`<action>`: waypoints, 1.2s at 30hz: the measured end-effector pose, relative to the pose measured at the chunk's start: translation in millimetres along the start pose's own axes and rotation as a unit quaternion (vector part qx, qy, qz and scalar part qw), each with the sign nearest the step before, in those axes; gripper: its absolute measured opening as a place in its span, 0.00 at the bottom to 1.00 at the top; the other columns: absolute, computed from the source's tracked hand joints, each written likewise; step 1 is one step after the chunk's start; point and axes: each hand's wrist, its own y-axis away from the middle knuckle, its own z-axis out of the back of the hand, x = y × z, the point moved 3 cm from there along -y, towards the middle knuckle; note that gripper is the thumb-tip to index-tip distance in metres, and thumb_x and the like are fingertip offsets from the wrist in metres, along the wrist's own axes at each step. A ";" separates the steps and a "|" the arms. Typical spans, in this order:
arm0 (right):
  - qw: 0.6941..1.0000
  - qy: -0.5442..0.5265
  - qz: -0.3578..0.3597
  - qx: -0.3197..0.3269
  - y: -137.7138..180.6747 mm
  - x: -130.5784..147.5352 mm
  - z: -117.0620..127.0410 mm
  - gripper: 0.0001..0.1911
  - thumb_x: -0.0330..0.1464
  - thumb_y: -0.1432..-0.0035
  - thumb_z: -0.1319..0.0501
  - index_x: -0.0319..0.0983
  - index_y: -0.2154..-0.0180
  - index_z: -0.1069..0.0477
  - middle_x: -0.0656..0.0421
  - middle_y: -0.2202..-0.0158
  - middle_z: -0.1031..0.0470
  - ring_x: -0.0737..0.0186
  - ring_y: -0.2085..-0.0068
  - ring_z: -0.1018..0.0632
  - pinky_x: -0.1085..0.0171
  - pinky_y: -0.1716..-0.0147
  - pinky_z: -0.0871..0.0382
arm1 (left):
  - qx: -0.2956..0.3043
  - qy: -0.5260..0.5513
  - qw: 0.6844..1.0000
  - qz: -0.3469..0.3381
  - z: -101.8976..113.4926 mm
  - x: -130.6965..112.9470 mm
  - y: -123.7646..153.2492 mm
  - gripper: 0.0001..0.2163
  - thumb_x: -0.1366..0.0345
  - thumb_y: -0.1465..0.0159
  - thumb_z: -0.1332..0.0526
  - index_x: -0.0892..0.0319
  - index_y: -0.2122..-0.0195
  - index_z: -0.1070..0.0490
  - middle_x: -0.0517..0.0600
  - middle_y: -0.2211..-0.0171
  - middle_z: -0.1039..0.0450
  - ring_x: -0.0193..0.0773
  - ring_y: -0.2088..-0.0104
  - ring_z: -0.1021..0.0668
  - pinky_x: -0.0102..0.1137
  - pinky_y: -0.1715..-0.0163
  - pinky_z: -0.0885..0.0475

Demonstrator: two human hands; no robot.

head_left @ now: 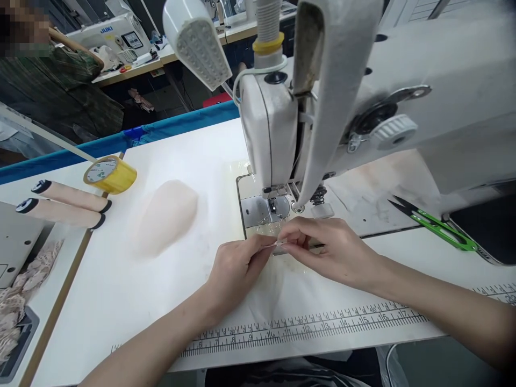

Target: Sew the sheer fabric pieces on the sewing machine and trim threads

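My left hand [237, 269] and my right hand [322, 247] meet just in front of the needle plate [262, 209] of a white sewing machine [363, 107]. Both pinch a small, thin, see-through piece [278, 245] between thumb and fingertips. A pale sheer fabric [274, 290] lies under my hands on the white table [161, 301]. What exactly the small piece is cannot be made out.
Green thread snips [439, 226] lie on the machine bed at right. A pale pink pad [165, 215] rests at left, with a yellow tape roll [109, 174] and two pink spools [64, 204] beyond. A printed ruler [322, 322] runs along the front edge. Another person sits at far left.
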 end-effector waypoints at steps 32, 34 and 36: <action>1.000 0.009 0.014 0.021 0.4 -1.3 -1.8 0.05 0.25 0.39 0.40 0.39 0.62 0.28 0.64 0.73 0.25 0.71 0.74 0.27 0.71 0.76 0.34 | -0.049 -0.049 0.995 -0.065 5.3 -6.6 -3.5 0.06 0.64 0.29 0.46 0.57 0.60 0.31 0.41 0.78 0.25 0.26 0.81 0.26 0.21 0.81 0.35; 0.999 0.012 0.029 0.013 0.6 -2.0 -1.9 0.05 0.25 0.39 0.40 0.39 0.62 0.27 0.64 0.74 0.26 0.71 0.75 0.28 0.71 0.77 0.36 | -0.062 -0.058 0.993 -0.076 6.6 -7.5 -3.5 0.06 0.63 0.29 0.45 0.58 0.62 0.32 0.41 0.79 0.25 0.26 0.81 0.26 0.21 0.81 0.36; 0.999 0.013 0.047 0.005 0.9 -2.3 -2.1 0.06 0.25 0.39 0.40 0.38 0.63 0.26 0.64 0.74 0.27 0.71 0.75 0.29 0.70 0.77 0.36 | -0.073 -0.063 0.992 -0.086 7.6 -8.4 -3.2 0.06 0.64 0.30 0.44 0.59 0.63 0.34 0.41 0.80 0.26 0.26 0.82 0.27 0.21 0.82 0.37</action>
